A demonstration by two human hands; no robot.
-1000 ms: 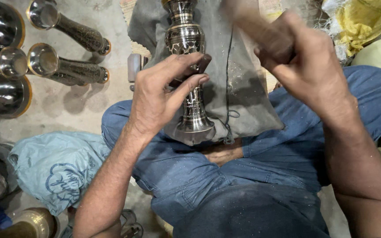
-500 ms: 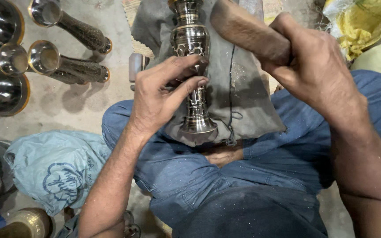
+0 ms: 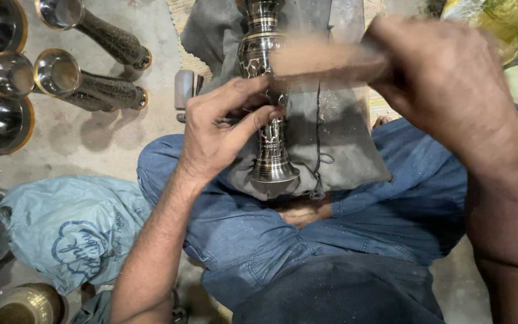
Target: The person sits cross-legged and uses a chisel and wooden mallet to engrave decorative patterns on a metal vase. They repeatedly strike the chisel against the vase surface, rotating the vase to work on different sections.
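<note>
My left hand (image 3: 217,135) grips the metal vase (image 3: 266,102) lying on the grey cloth (image 3: 337,144) over my lap; my right hand (image 3: 445,84) clenches a wooden mallet (image 3: 325,60). A crooked blow could hit my fingers.

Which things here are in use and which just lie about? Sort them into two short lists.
In use:
left hand gripping the metal vase
right hand swinging a blurred wooden handle
grey cloth under the vase

Lying about:
brass-rimmed vases on the floor
blue bag
yellow cloth
</note>
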